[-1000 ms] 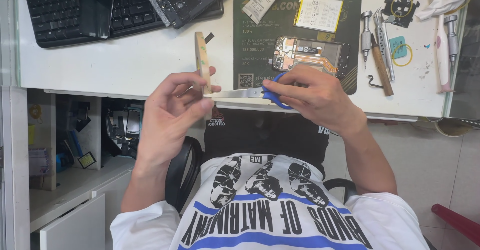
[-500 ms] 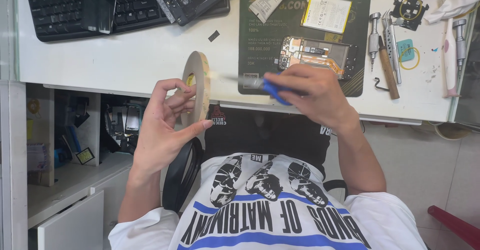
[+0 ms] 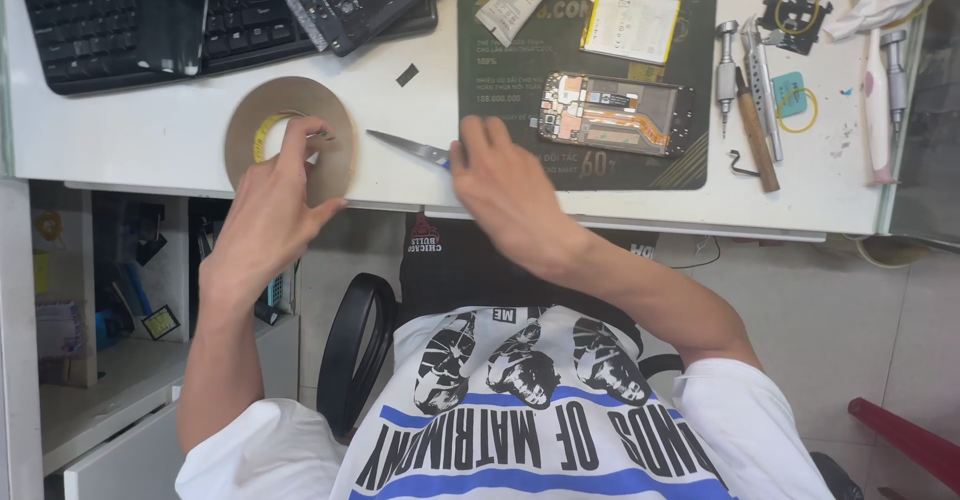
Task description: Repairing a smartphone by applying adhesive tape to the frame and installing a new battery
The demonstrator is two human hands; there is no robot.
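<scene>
Left hand (image 3: pixel 268 210) was pinching the flat tan tape roll (image 3: pixel 290 138) laid down on the white desk (image 3: pixel 150 130), fingers at its core, while the right hand (image 3: pixel 500 185), just right of the roll, loosely covered the blue-handled scissors (image 3: pixel 408 147), probably parking both within reach.

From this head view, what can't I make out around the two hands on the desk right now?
- Scissors: handles hidden under the right hand; only the blades show, so its grip on them cannot be told.
- Tape roll: lower right covered by the left hand fingers; any loose end is too small to see.
- Keyboard: cut off by the top edge.
- Opened phone: inner parts too small to tell apart.
</scene>
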